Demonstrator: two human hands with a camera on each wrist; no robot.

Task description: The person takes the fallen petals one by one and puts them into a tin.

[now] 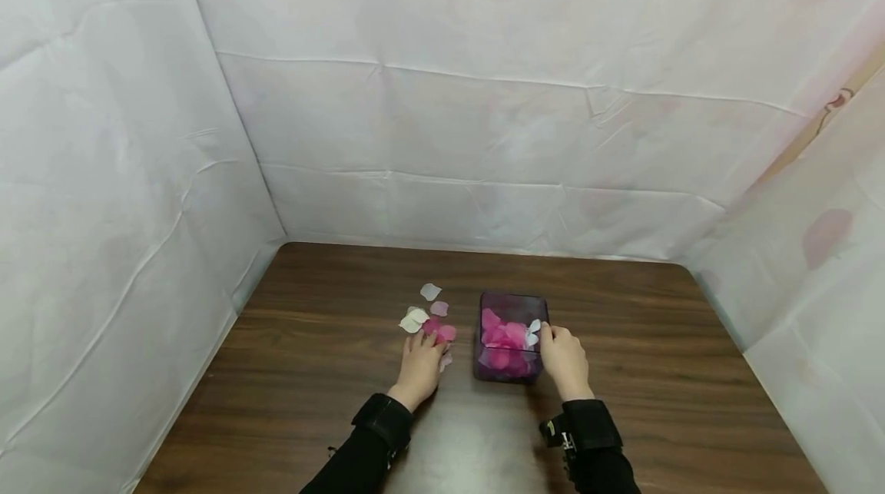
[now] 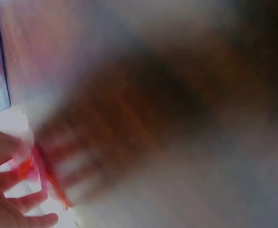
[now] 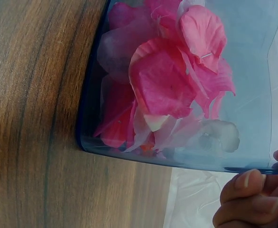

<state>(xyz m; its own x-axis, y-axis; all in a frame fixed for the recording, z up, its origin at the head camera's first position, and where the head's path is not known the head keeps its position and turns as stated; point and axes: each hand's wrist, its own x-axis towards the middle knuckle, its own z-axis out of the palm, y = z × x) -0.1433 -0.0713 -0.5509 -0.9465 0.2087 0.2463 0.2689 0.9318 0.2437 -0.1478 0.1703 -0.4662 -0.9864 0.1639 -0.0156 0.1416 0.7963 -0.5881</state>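
Observation:
A see-through purple box [image 1: 512,381] stands on the table with pink petals [image 1: 503,334] and a few white petals [image 1: 532,333] inside. My right hand [image 1: 565,359] pinches its right wall near the rim; curled fingers [image 3: 250,202] show outside that wall in the right wrist view. To the left of the box, my left hand [image 1: 419,367] touches loose pink petals [image 1: 442,331] with spread fingers. A pink petal [image 2: 38,166] stands against those fingers in the blurred left wrist view. Cream petals [image 1: 414,319] lie just beyond the fingertips.
A white petal [image 1: 430,292] and a pale pink petal [image 1: 439,309] lie farther back on the brown wooden table [image 1: 332,309]. White cloth [image 1: 442,133] hangs behind the table and along both sides. Each wrist wears a black band [image 1: 593,425].

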